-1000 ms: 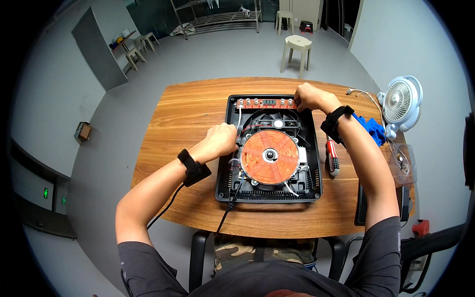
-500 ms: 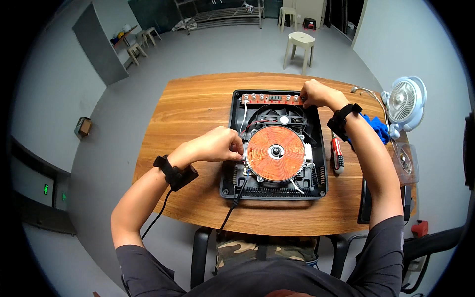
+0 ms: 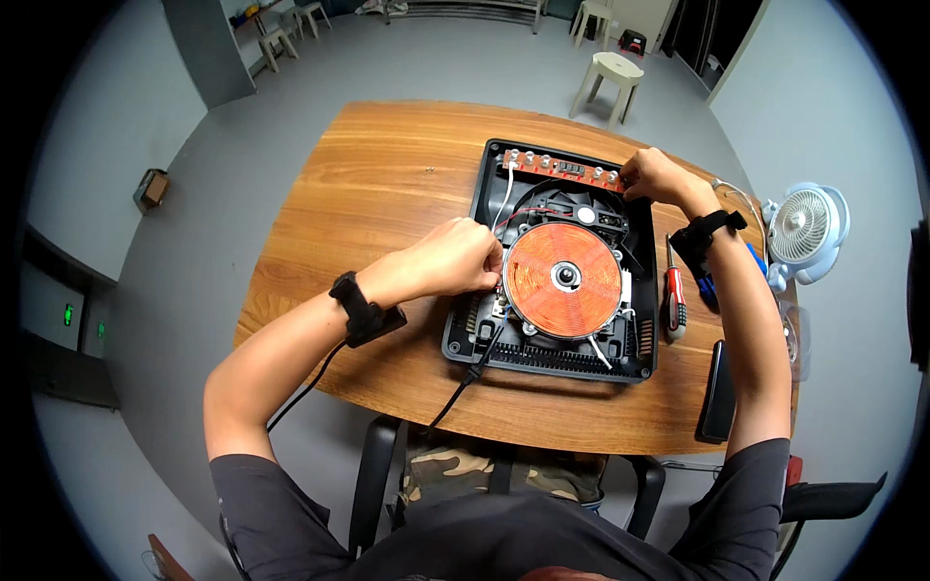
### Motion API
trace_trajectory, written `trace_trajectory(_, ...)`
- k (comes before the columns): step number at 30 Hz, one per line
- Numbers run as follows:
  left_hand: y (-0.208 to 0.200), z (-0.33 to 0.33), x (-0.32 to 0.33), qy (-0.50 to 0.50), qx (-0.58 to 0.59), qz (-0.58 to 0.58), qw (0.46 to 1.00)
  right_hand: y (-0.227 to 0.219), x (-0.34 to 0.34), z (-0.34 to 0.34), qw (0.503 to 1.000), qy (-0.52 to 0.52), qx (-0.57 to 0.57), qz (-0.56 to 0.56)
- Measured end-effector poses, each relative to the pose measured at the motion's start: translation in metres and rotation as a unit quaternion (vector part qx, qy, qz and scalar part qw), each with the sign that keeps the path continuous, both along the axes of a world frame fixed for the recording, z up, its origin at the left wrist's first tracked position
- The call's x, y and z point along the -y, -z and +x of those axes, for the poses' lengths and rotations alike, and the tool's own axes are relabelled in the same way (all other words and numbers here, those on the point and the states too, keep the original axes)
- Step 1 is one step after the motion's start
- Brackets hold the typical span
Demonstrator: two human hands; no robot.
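Observation:
An open induction cooker base, a black tray-like housing (image 3: pixel 557 366), lies on the table with its inside showing. A round copper coil (image 3: pixel 542 295) sits in it, below a black fan (image 3: pixel 552 203) and a narrow red circuit board (image 3: pixel 581 172) with several buttons and a small display. My left hand (image 3: pixel 465 257) is closed at the coil's left edge, its fingertips pinched low beside the coil; what they hold is hidden. My right hand (image 3: pixel 662 179) is closed at the right end of the red board, thumb and fingers together at the housing's corner; anything between them is hidden.
Right of the housing lies a red and grey screwdriver (image 3: pixel 674 300), with a black flat device (image 3: pixel 717 395) nearer me. A pale blue fan (image 3: pixel 806 225) stands at the right edge. A black power cord (image 3: pixel 467 382) runs off the front. A stool (image 3: pixel 612 79) stands beyond the table.
The view has shifted, and the housing now appears slightly turned clockwise and farther right. Both hands stay at the same spots on it, the left beside the coil, the right at the board's end.

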State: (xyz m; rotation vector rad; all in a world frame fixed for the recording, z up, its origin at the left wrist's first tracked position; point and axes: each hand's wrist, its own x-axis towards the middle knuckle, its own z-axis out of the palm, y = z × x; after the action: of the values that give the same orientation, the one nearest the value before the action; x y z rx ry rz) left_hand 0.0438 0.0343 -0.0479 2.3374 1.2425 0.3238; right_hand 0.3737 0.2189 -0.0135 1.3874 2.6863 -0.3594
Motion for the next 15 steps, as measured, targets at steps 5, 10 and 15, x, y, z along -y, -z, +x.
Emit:
trace_trajectory(5, 0.005, -0.004, -0.001, -0.004, 0.005, 0.0, 1.0, -0.005, 0.005, -0.011, 1.0, 0.027, 0.008, -0.01)
trace_trajectory(10, 0.005, -0.001, -0.003, -0.005, 0.009, 0.0, 1.0, -0.004, 0.005, -0.008, 1.0, 0.027, -0.003, -0.011)
trace_trajectory(15, 0.009, 0.0, -0.006, -0.005, 0.012, -0.002, 1.0, -0.009, 0.009, -0.013, 0.999, 0.038, 0.01, -0.019)
